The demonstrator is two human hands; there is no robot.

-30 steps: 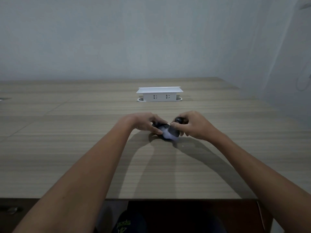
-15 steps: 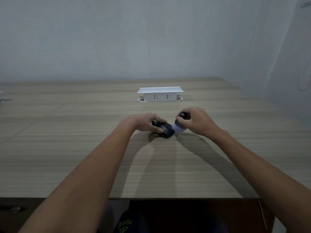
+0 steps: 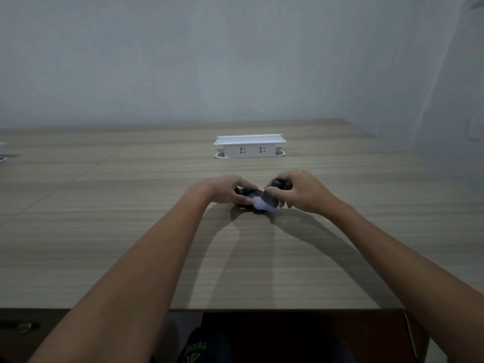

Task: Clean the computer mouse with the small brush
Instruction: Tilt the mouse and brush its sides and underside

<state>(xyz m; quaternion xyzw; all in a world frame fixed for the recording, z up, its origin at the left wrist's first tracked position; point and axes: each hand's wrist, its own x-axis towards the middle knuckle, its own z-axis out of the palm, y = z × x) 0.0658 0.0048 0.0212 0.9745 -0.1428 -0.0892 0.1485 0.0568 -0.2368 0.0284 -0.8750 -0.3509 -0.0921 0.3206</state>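
Mouse [image 3: 245, 196], dark and low, is pinned on the table [image 3: 131, 244] by the left hand [image 3: 227, 191], closed around it. A small brush [image 3: 269, 197] is gripped by the right hand [image 3: 301, 192], its pale bristles laid on the mouse's near end. Brushing appears under way; another stroke across the shell is called for next. Most of the mouse is hidden by fingers.

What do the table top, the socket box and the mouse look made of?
Table: wood-grain laminate, matte, with striped grain and visible seams. Socket box: white moulded plastic, smooth, probably. Mouse: dark plastic, likely; mostly hidden by the left hand and brush.
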